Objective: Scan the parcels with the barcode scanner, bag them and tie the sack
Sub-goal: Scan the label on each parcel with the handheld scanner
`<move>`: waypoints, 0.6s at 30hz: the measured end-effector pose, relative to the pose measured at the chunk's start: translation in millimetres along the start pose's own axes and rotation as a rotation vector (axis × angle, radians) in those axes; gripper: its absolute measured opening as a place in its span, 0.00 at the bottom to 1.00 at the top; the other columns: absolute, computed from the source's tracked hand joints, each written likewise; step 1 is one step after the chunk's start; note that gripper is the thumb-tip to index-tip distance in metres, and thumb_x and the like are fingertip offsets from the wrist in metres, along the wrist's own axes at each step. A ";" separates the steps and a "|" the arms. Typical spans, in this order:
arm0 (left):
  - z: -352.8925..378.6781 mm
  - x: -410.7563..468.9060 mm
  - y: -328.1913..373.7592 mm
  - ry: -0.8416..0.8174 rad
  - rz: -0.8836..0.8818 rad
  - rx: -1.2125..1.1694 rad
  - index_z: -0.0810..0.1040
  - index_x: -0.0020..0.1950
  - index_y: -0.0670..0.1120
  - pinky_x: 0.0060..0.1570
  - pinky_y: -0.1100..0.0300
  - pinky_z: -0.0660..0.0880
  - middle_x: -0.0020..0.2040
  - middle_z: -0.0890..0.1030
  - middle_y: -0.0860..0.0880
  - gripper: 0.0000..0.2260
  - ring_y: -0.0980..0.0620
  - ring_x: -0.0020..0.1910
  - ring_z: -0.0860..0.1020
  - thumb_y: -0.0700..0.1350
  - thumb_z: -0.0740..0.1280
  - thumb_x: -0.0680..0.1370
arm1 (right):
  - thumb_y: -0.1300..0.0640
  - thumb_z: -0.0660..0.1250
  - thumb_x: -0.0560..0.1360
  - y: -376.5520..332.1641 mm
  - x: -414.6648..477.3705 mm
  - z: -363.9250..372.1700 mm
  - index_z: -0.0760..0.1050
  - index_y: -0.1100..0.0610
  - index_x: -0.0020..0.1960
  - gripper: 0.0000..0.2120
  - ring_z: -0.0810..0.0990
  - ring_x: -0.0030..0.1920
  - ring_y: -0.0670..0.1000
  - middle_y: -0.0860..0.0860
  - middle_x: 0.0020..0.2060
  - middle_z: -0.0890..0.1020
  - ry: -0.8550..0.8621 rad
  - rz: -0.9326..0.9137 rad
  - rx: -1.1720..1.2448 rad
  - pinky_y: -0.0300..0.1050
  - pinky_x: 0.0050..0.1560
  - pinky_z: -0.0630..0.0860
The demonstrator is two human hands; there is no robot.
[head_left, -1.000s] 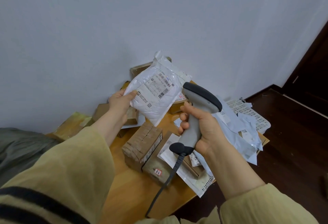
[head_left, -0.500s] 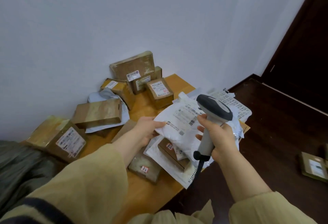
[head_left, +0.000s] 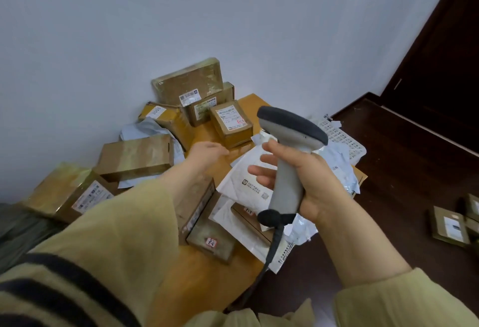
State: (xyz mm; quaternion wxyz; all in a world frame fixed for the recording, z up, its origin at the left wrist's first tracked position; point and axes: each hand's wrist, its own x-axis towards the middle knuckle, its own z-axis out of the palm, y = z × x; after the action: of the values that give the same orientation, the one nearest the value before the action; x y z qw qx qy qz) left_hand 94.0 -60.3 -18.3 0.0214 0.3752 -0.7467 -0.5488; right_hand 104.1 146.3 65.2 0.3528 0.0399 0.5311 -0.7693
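My right hand (head_left: 308, 184) grips the grey barcode scanner (head_left: 290, 150) by its handle, head pointing up and right, cable hanging down over the table's front. The white padded parcel (head_left: 243, 179) lies on the pile of mailers under the scanner. My left hand (head_left: 207, 152) hovers empty, fingers loosely apart, just left of that parcel and in front of a small labelled brown box (head_left: 230, 124). More brown boxes (head_left: 189, 85) are stacked against the wall. No sack is identifiable.
A wooden table (head_left: 204, 277) holds several taped boxes (head_left: 134, 157) and white mailers. A white plastic basket (head_left: 342, 137) sits at its right end. Brown parcels (head_left: 448, 225) lie on the dark floor at right. Grey fabric (head_left: 15, 228) is at far left.
My left hand lowered the white padded parcel onto the pile and let it go, then drew slightly left. The right hand kept the scanner and raised it a little.
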 end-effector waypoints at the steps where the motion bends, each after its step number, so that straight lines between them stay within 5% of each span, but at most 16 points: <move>1: -4.3 11.5 1.2 0.014 0.046 0.074 0.77 0.62 0.44 0.58 0.56 0.70 0.62 0.76 0.47 0.16 0.47 0.62 0.73 0.45 0.69 0.75 | 0.56 0.74 0.66 -5.0 3.9 6.0 0.76 0.65 0.57 0.22 0.85 0.40 0.59 0.64 0.53 0.79 -0.036 0.068 0.050 0.46 0.35 0.83; 7: -19.4 78.2 10.6 -0.093 0.286 0.635 0.73 0.68 0.46 0.58 0.55 0.71 0.66 0.75 0.46 0.19 0.46 0.64 0.73 0.45 0.67 0.76 | 0.57 0.70 0.73 -37.7 61.1 45.1 0.75 0.65 0.46 0.11 0.83 0.40 0.62 0.59 0.34 0.82 -0.063 0.175 0.245 0.55 0.42 0.82; 9: -21.8 99.6 17.1 -0.137 0.334 0.742 0.72 0.69 0.48 0.60 0.55 0.70 0.68 0.73 0.47 0.20 0.46 0.66 0.71 0.46 0.66 0.77 | 0.58 0.70 0.74 -50.7 88.7 57.2 0.74 0.64 0.46 0.09 0.82 0.37 0.63 0.58 0.40 0.81 -0.019 0.173 0.247 0.56 0.37 0.82; 12: -21.9 130.5 23.6 -0.157 0.338 0.751 0.72 0.69 0.48 0.58 0.56 0.71 0.68 0.73 0.46 0.19 0.46 0.66 0.72 0.45 0.65 0.78 | 0.59 0.71 0.73 -70.4 138.3 68.1 0.73 0.64 0.52 0.12 0.83 0.39 0.61 0.57 0.53 0.80 0.042 0.186 0.140 0.57 0.35 0.82; 18: -15.8 177.4 26.4 -0.117 0.202 0.544 0.72 0.69 0.43 0.50 0.59 0.72 0.66 0.75 0.44 0.18 0.44 0.60 0.76 0.41 0.65 0.78 | 0.60 0.69 0.74 -95.3 233.3 82.3 0.71 0.63 0.58 0.16 0.81 0.42 0.58 0.55 0.43 0.76 0.170 0.113 -0.209 0.53 0.45 0.79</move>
State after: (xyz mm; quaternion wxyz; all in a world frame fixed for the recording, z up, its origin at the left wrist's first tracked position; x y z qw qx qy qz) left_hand -40.4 -173.5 -57.4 -0.0684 0.2585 -0.9000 -0.3442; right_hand -100.4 -22.2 74.2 0.3514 0.0978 0.6331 -0.6827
